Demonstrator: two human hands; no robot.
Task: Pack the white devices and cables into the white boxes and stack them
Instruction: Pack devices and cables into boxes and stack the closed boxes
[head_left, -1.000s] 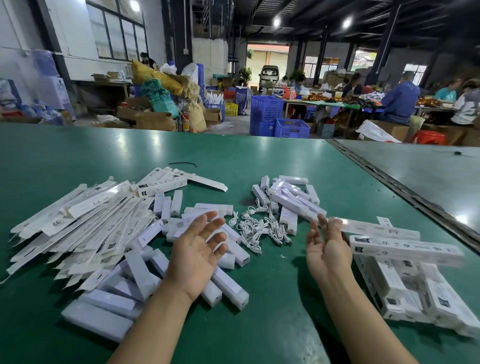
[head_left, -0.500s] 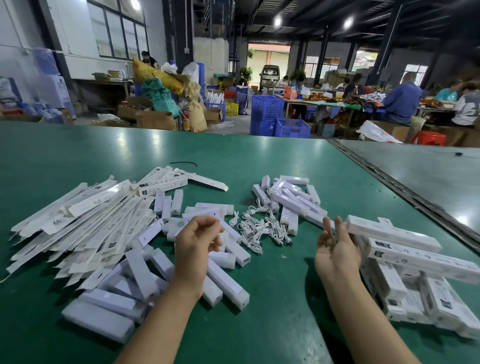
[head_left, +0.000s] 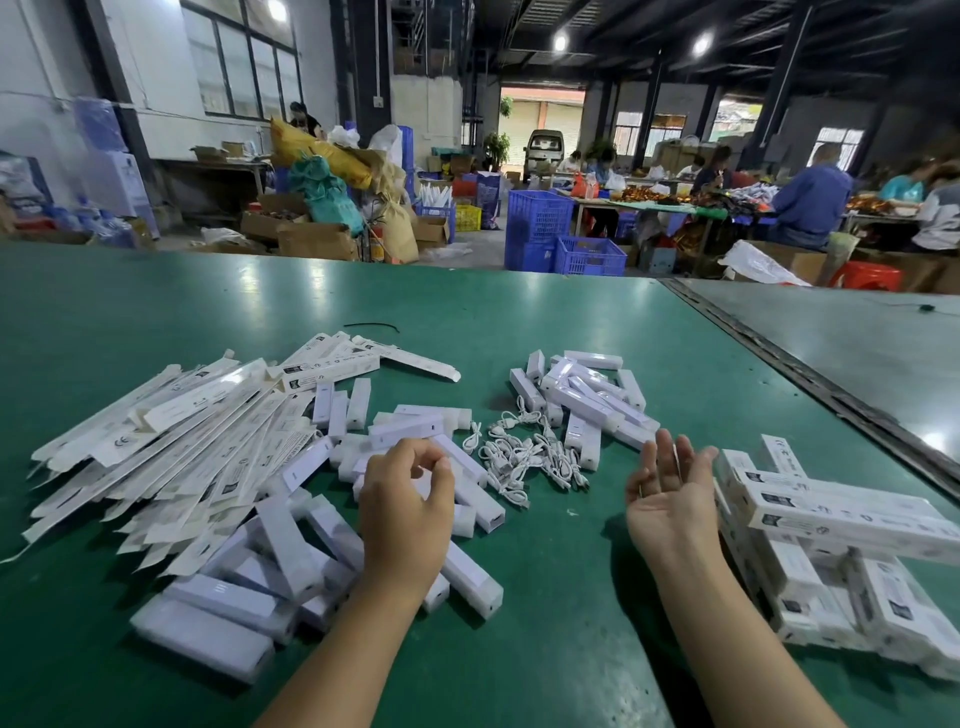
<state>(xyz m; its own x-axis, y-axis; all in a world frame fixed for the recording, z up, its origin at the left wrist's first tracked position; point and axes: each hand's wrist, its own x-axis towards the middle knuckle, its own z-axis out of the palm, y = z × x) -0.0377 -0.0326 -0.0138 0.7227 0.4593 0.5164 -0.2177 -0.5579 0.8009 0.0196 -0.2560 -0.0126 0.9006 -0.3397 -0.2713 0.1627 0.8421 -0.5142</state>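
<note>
- Many flat boxes (head_left: 156, 447) lie fanned at the left of the worktop (head_left: 571, 322).
- Devices (head_left: 218, 613) are heaped beside them; the left hand (head_left: 405, 514) hovers above, grip curled on nothing (thumb near forefinger).
- Cables (head_left: 519, 457) lie tangled mid-worktop.
- Right hand (head_left: 670, 499) is palm up, grip released, just beside the stacked boxes (head_left: 841, 519).

Green table (head_left: 519, 322) near. Blue crates (head_left: 540, 228) and cartons (head_left: 317, 241) on far floor. Windows (head_left: 239, 57) far left. Ceiling lamps (head_left: 560, 42) lit. People (head_left: 810, 208) seated far right.
</note>
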